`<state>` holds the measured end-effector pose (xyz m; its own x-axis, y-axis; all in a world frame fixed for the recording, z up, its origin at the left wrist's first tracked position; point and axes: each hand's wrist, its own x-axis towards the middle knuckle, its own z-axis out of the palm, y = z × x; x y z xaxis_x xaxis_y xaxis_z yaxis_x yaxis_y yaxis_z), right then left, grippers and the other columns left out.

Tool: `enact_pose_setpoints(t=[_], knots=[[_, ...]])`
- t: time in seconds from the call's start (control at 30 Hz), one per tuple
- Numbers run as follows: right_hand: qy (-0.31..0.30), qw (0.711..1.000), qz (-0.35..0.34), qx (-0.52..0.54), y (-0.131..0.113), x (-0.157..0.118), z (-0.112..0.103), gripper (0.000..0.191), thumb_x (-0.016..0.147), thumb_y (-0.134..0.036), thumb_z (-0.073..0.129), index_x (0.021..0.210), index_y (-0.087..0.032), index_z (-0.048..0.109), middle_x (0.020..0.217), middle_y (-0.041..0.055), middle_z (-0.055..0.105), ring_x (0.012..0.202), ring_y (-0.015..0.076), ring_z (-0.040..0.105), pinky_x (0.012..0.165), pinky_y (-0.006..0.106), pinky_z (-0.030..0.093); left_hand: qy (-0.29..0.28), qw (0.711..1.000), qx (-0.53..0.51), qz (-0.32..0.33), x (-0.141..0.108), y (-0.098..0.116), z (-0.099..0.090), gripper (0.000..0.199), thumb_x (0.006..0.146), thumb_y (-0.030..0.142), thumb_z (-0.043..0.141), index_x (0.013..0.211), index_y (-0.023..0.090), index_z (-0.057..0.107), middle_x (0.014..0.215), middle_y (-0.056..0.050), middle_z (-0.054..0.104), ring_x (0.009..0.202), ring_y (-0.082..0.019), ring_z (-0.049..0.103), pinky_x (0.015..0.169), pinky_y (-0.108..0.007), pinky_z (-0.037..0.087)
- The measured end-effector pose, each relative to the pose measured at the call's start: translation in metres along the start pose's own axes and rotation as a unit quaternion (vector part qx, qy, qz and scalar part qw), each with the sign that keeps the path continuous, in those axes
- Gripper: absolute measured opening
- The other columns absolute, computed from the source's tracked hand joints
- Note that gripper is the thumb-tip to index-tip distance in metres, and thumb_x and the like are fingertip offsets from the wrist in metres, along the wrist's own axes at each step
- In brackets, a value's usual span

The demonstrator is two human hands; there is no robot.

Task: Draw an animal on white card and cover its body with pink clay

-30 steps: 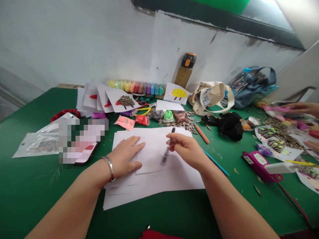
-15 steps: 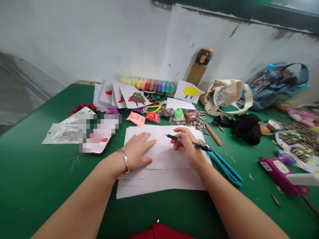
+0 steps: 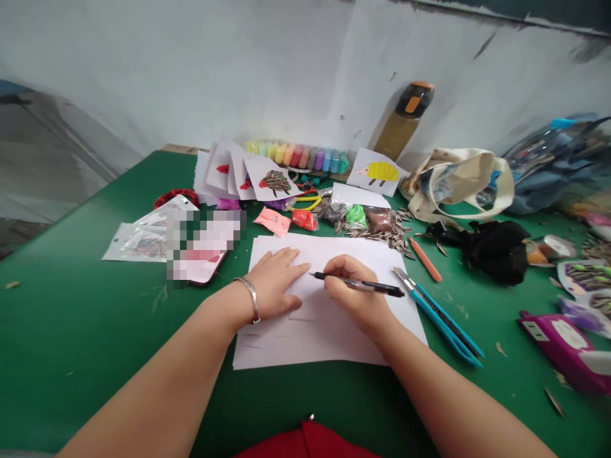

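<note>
White paper sheets (image 3: 305,346) lie stacked in front of me, a smaller sheet on top. My left hand (image 3: 274,283) rests flat on the left part of the stack, fingers spread, a silver bracelet at the wrist. Between the fingers of my right hand (image 3: 356,296) is a black pen (image 3: 360,284), held nearly level. Its tip points left, close to the left fingertips; whether it touches the paper I cannot tell. A blue utility knife (image 3: 442,318) lies just right of my right hand, its front end over the sheets.
Behind the paper are clay packets (image 3: 305,219), sunflower seeds (image 3: 398,235) and hedgehog pictures (image 3: 273,181). A phone (image 3: 205,270) lies left. To the right are an orange stick (image 3: 426,259), a black pouch (image 3: 496,251) and a purple device (image 3: 561,350). A bottle (image 3: 403,121) leans against the wall.
The view has shifted, so most things appear further right. My right hand has turned the pen nearly level and brought its tip closer to my left hand, which stays flat on the paper.
</note>
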<state>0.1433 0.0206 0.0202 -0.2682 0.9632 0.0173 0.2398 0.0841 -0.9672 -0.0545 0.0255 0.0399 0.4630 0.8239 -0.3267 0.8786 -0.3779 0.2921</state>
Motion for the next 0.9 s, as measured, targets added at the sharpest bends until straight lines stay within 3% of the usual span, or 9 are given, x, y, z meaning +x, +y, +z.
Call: enact_pose_setpoints(t=[0.17,0.3,0.47,0.9], knots=[[-0.014,0.998,0.008,-0.061,0.0018,-0.0009,0.0144,0.005,0.073,-0.019,0.056,0.075,-0.021,0.06,0.066,-0.0036,0.06,0.059,0.0119,0.05,0.055,0.024,0.039,0.002,1.0,-0.015,0.002,-0.0001,-0.0002,0.0007,0.067,0.074,0.036,0.067,0.137,0.022,0.046,0.151,-0.014,0.03,0.138,-0.037,0.026,0.112,-0.055,0.02],[0.009,0.997,-0.004,-0.079,0.006,0.0008,0.0108,0.005,0.074,-0.022,0.056,0.072,-0.021,0.06,0.065,-0.0026,0.061,0.06,0.0134,0.052,0.056,0.025,0.04,-0.007,1.0,-0.009,0.002,-0.0005,0.0008,-0.0007,0.072,0.073,0.039,0.066,0.139,0.022,0.043,0.153,-0.014,0.026,0.141,-0.036,0.02,0.114,-0.055,0.017],[-0.021,0.989,-0.014,-0.143,0.0033,0.0007,0.0104,0.007,0.074,-0.021,0.055,0.071,-0.023,0.061,0.066,-0.0019,0.064,0.062,0.015,0.054,0.061,0.028,0.04,-0.009,1.0,-0.011,-0.001,-0.0008,0.0011,-0.0014,0.07,0.074,0.039,0.065,0.139,0.023,0.044,0.153,-0.014,0.027,0.14,-0.036,0.023,0.113,-0.054,0.02],[-0.059,0.984,-0.02,-0.164,0.0032,0.0032,0.0073,0.008,0.078,-0.024,0.058,0.074,-0.024,0.066,0.071,-0.002,0.069,0.066,0.0154,0.058,0.067,0.03,0.041,-0.018,1.0,-0.015,-0.01,-0.0012,0.0028,-0.0027,0.073,0.074,0.038,0.066,0.14,0.023,0.042,0.153,-0.014,0.026,0.139,-0.036,0.023,0.112,-0.053,0.02]])
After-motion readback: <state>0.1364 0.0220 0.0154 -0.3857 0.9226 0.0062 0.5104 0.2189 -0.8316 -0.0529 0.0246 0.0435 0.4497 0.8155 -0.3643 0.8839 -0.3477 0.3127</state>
